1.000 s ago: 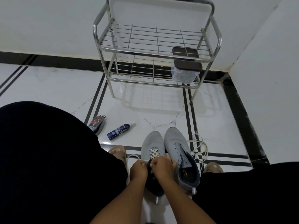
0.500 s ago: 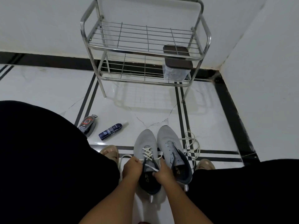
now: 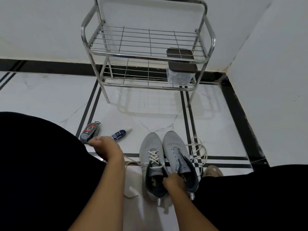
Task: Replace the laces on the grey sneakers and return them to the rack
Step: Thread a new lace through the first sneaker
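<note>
Nearest the camera, two bare forearms reach out between knees draped in matte black cloth. The right hand (image 3: 173, 181) curls its fingers over the dark padded collars where the two grey knit sneakers touch; its grip pinches the inner edge of the left grey sneaker (image 3: 152, 161), though exactly what the fingertips hold is hidden. The left hand (image 3: 105, 147) is drawn out to the left, blurred, its fingers curled in a closed grip on the flat cream shoelace (image 3: 133, 162), which runs taut from that hand to the left sneaker's top eyelets. That sneaker carries cream lacing crossed over its tongue. The right grey sneaker (image 3: 177, 154) lies just beside it, touching, its eyelets bare and its tongue pale. Both stand toe-forward on the glossy white marble floor (image 3: 50, 97) with black inlaid stripes. A loose coil of cream lace (image 3: 199, 152) lies just right of the right sneaker. Left of the shoes lie a small dark-blue spray bottle with a clear cap (image 3: 120, 133) and an oval grey sponge-polish case (image 3: 90, 131). Farther off, against the white wall, stands the two-tier chromed tube-and-wire rack (image 3: 146, 42), with a clear plastic box under a brown rounded lid (image 3: 181, 69) on its lower shelf.
</note>
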### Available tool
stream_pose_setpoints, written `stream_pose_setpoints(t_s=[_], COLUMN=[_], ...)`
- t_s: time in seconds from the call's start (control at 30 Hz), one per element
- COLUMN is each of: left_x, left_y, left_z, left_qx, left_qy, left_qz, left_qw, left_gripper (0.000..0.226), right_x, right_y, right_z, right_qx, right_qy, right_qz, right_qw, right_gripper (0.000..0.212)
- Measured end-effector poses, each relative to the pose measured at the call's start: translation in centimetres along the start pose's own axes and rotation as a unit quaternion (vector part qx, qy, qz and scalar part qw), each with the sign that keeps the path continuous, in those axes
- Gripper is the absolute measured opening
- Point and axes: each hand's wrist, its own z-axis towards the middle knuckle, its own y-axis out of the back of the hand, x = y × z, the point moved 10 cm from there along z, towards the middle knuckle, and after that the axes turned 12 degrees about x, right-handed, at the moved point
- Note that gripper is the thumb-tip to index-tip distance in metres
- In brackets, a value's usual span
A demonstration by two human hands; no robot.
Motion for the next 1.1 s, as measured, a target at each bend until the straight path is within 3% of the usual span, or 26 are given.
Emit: stream_pose_setpoints(t_s=[0.03, 0.1, 0.13, 0.2, 0.23, 0.27, 0.33, 0.43, 0.5, 0.63, 0.77, 0.87, 0.9, 0.93, 1.1], left_x=[-1.4, -1.7, 0.3, 6.7, 9.7, 11.5, 12.9, 12.9, 12.1, 10.0, 8.1, 10.0, 10.4, 10.6, 7.5], left_y=[-0.3, -3.8, -6.1, -8.7, -8.8, -8.8, -8.4, -5.9, -5.0, -5.3, -9.2, -10.6, -10.4, -10.2, -11.1], left_z=[0.1, -0.2, -1.2, -3.7, -4.8, -5.5, -5.8, -4.1, -3.6, -4.2, -4.6, -4.5, -4.3, -4.0, -5.4], left_qx=[-0.003, 0.114, 0.198, 0.332, 0.375, 0.390, 0.394, 0.314, 0.282, 0.237, 0.258, 0.295, 0.299, 0.302, 0.364], left_qy=[-0.045, -0.081, -0.067, -0.024, 0.008, 0.022, 0.068, 0.155, 0.127, 0.036, -0.142, -0.134, -0.118, -0.102, -0.008], left_qz=[0.051, 0.232, 0.353, 0.491, 0.502, 0.489, 0.449, 0.381, 0.387, 0.554, 0.615, 0.681, 0.680, 0.657, 0.384], left_qw=[0.998, 0.963, 0.912, 0.805, 0.779, 0.780, 0.799, 0.856, 0.868, 0.797, 0.732, 0.657, 0.658, 0.683, 0.849], left_gripper=[0.041, 0.042, 0.041, 0.034, 0.032, 0.031, 0.031, 0.032, 0.032, 0.038, 0.039, 0.034, 0.033, 0.031, 0.024], right_x=[0.1, 0.9, 1.5, 2.7, 3.1, 3.3, 3.1, 2.8, 3.0, 3.7, 4.0, 4.1, 4.1, 4.1, 4.2], right_y=[0.3, 0.8, 1.1, 1.5, 1.7, 1.8, 2.0, 2.1, 1.7, 1.5, 1.2, 1.0, 1.0, 1.1, 1.1], right_z=[0.1, 0.2, 0.1, -0.2, -0.3, -0.4, -0.4, -0.2, -0.2, 0.3, 0.5, 0.5, 0.5, 0.5, 0.2], right_qx=[-0.009, -0.022, -0.029, -0.052, -0.063, -0.073, -0.089, -0.094, -0.088, -0.078, -0.062, -0.060, -0.060, -0.060, -0.051], right_qy=[0.004, 0.035, 0.058, 0.101, 0.115, 0.122, 0.122, 0.108, 0.112, 0.122, 0.135, 0.139, 0.141, 0.142, 0.147], right_qz=[-0.006, 0.007, 0.015, 0.020, 0.018, 0.016, 0.013, 0.014, 0.009, -0.003, -0.019, -0.033, -0.040, -0.045, -0.018], right_qw=[1.000, 0.999, 0.998, 0.993, 0.991, 0.990, 0.988, 0.990, 0.990, 0.989, 0.989, 0.988, 0.987, 0.987, 0.988], right_gripper=[0.039, 0.036, 0.034, 0.028, 0.027, 0.026, 0.025, 0.025, 0.026, 0.028, 0.029, 0.029, 0.029, 0.029, 0.032])
